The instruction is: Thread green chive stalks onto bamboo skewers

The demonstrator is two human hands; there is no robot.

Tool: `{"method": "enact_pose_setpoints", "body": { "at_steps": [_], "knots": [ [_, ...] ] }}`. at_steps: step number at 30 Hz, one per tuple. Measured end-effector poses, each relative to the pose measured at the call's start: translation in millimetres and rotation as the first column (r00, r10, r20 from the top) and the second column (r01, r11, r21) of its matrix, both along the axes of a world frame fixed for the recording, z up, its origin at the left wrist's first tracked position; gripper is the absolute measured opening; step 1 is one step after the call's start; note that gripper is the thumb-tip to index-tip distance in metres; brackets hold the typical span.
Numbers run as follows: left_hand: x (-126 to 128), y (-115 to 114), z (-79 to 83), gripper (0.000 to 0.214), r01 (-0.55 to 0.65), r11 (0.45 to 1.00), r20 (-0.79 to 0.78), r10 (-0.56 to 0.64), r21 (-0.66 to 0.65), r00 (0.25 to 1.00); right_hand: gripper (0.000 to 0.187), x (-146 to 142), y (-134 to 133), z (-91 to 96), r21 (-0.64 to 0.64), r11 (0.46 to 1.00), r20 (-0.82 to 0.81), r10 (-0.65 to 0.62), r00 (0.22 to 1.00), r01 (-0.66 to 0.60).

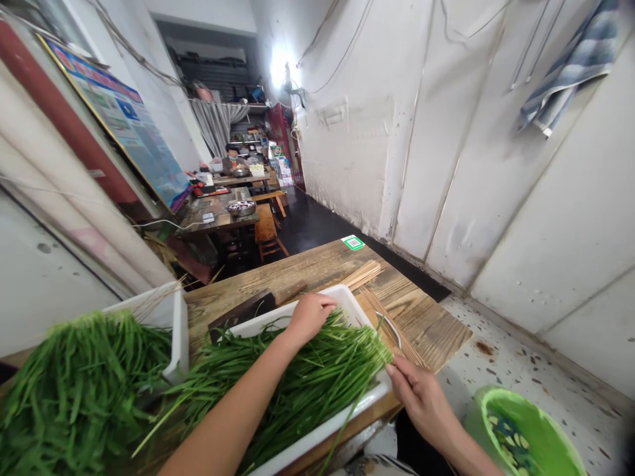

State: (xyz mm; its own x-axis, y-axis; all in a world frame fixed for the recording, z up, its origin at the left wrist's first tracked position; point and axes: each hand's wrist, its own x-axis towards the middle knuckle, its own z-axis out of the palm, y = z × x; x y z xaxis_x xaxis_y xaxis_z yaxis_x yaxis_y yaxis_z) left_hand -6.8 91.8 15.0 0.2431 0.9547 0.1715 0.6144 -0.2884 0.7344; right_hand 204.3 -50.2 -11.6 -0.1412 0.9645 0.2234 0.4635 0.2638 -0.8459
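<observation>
A white tray point(353, 301) on the wooden table holds a heap of long garlic chives point(307, 370), their pale stem ends lined up toward the right. My left hand point(311, 318) is over the far side of the heap, fingers curled together beside the stem ends; what is in them is hidden. At the near right corner, my right hand point(415, 385) pinches the outermost chive stems between thumb and fingers. Whether a skewer runs through that row I cannot make out. Past the tray lies a cleaver point(245, 314) with a dark blade.
Bamboo skewers point(364, 274) lie beyond the tray on the wooden table point(436, 324). A second white tray point(179, 330) at left is heaped with chives. A green bucket point(555, 436) stands on the floor at lower right. A person point(232, 158) sits at a far table.
</observation>
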Motion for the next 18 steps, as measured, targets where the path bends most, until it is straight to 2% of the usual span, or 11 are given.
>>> {"method": "enact_pose_setpoints", "body": {
  "at_steps": [3,7,10,15,18],
  "knots": [
    [2,3,-19.3,0.011,0.088,0.995,-0.137,-0.094,-0.052,0.986,0.031,2,-3,-2.3,0.001,1.0,-0.008,0.007,1.0,-0.007],
    [9,6,-38.3,0.009,0.037,0.997,-0.163,-0.049,-0.072,0.986,0.031,1,-2,-3.4,0.015,1.0,-0.029,0.001,1.0,0.0],
    [14,9,-45.7,0.008,-0.001,0.997,-0.184,-0.012,-0.071,0.983,0.033,-1,-1,-2.8,0.004,1.0,-0.025,-0.011,1.0,0.011],
    [16,7,-40.1,0.014,-0.005,1.0,-0.187,0.001,-0.019,0.982,0.034,-1,2,0.8,-0.034,0.999,-0.022,-0.017,1.0,0.016],
    [12,3,-29.5,0.019,0.011,0.998,-0.068,-0.007,0.066,0.998,0.033,-2,4,3.8,-0.024,1.0,-0.041,-0.017,0.999,0.016]
  ]
}}
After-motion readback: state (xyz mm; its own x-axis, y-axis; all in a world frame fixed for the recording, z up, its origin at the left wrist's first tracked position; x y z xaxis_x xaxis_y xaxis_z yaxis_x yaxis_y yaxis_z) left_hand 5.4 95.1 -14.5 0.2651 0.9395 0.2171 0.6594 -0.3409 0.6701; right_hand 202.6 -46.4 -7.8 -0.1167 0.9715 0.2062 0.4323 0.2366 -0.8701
